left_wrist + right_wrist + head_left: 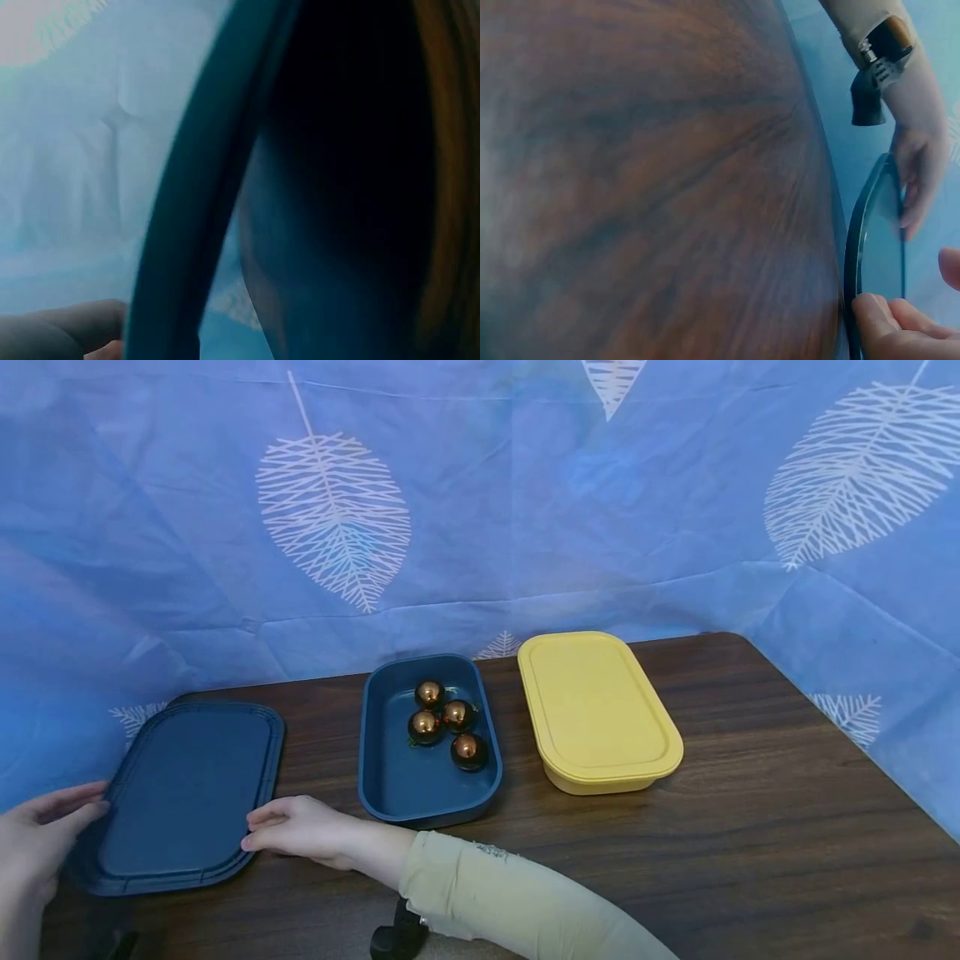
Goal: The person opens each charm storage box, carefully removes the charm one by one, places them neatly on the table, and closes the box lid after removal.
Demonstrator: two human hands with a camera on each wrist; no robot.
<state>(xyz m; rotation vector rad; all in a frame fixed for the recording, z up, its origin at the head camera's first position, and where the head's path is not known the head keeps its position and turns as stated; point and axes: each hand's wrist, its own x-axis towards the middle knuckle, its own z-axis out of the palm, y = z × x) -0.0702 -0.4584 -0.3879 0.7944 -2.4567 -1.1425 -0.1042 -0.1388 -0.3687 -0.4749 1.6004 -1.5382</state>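
Both hands are at a dark blue lid point(187, 793) on the left side, close over the table. My left hand point(48, 835) pinches its left edge between thumb and fingers. My right hand point(303, 831) grips the opposite edge, fingertips at the rim, as the right wrist view also shows. The lid's rim point(176, 195) crosses the left wrist view close up, its underside in dark shadow. To the right of the lid stands an uncovered blue box point(390, 785), holding several shiny bronze Christmas baubles point(425, 727).
A yellow box with its lid on point(600, 710) stands right of the blue box. The brown wooden table point(750, 827) ends at a blue cloth backdrop point(487, 510) with white leaf prints. Black gear point(397, 935) shows beneath the right forearm.
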